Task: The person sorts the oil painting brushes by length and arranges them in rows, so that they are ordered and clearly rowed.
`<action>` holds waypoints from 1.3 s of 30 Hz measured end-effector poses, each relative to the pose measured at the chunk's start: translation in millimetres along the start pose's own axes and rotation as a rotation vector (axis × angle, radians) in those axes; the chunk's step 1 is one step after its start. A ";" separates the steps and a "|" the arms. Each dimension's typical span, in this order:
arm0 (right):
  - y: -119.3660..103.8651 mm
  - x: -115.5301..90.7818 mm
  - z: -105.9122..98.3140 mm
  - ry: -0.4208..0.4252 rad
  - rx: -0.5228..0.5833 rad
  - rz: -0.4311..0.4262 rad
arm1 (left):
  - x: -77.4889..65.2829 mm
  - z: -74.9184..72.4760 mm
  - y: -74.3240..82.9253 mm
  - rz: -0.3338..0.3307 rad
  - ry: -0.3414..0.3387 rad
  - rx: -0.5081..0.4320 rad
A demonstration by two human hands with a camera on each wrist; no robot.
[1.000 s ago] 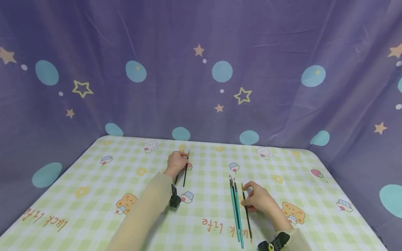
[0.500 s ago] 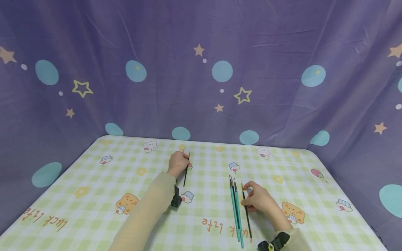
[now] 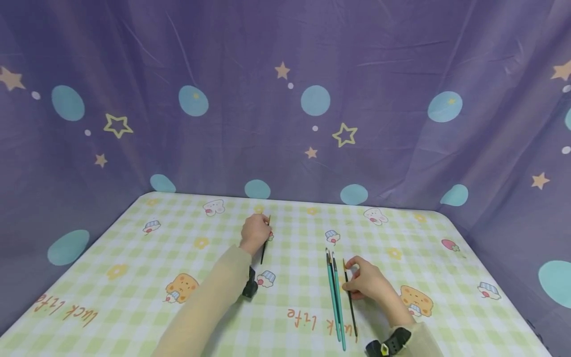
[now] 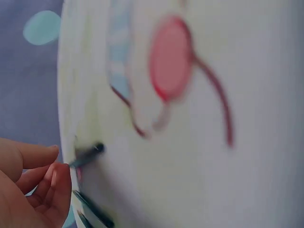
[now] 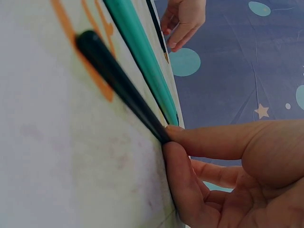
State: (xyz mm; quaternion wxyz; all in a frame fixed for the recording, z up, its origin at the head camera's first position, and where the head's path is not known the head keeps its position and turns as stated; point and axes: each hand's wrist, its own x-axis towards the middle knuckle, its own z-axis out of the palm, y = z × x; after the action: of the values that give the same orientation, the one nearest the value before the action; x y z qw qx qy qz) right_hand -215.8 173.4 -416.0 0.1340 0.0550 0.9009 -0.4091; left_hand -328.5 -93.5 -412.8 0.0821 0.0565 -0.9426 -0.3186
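Note:
My left hand is over the far left-centre of the table. It pinches a thin dark paintbrush between thumb and fingertips. In the left wrist view the brush's blunt handle end sticks out from the fingertips, and two more dark brush handles lie beside it, hidden under the hand in the head view. Nearer the front, my right hand holds another black paintbrush between thumb and forefinger. Its bristles point away from me. Just left of it lie several paintbrushes side by side, teal-handled ones among them.
A white and green checked cloth with cartoon prints covers the table. Behind it hangs a purple curtain with stars and ovals. Each wrist wears a black strapped device.
My left hand has shifted slightly right, its brush moving a little with it. A second dark brush beside that wrist has gone out of sight behind it. The right hand stays put.

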 end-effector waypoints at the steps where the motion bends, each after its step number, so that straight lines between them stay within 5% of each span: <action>1: 0.0 0.0 -0.3 0.000 0.000 0.000 | -1.1 0.1 1.1 0.009 -0.002 -0.015; 7: 0.9 -0.1 -1.5 0.006 -0.007 0.002 | -21.3 3.8 12.7 0.065 -0.095 -0.169; 15: 2.6 -0.8 -0.6 0.006 -0.016 0.003 | -50.7 17.0 29.1 0.154 -0.228 -0.237; 22: 2.2 -1.1 -0.2 0.006 -0.017 0.004 | -68.9 27.1 44.8 0.117 -0.409 -0.288; 30: 0.8 -0.6 -0.2 0.000 -0.015 0.008 | -89.3 35.4 60.4 0.067 -0.532 -0.399; 39: -1.7 -0.7 0.2 0.001 -0.025 0.009 | -106.0 47.9 73.0 0.030 -0.536 -0.458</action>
State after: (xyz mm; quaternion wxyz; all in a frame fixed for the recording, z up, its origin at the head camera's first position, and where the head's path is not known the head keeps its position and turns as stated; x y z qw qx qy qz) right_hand -215.4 172.1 -414.7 0.1361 0.0577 0.9057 -0.3972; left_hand -237.8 9.5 -418.4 -0.1528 -0.0629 -0.8356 -0.5239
